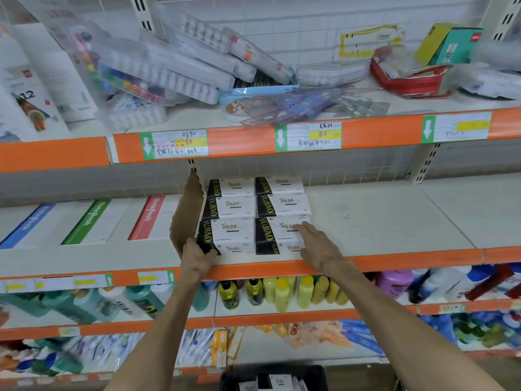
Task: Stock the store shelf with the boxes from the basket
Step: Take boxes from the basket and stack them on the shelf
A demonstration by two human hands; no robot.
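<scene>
On the shelf, six boxes — left hand grasping the near-left one, right hand flat, fingers released.

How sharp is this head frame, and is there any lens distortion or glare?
Head view: boxes and both hands, left and right, are fairly sharp; bottles below and the top-right corner smear with blur; shelf edges bow from the wide lens; lighting even, no strong glare.

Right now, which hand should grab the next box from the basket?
Probably the right hand: it only rests flat on a front box. The left hand grips the other box's corner. The basket sits below, between both arms.
</scene>
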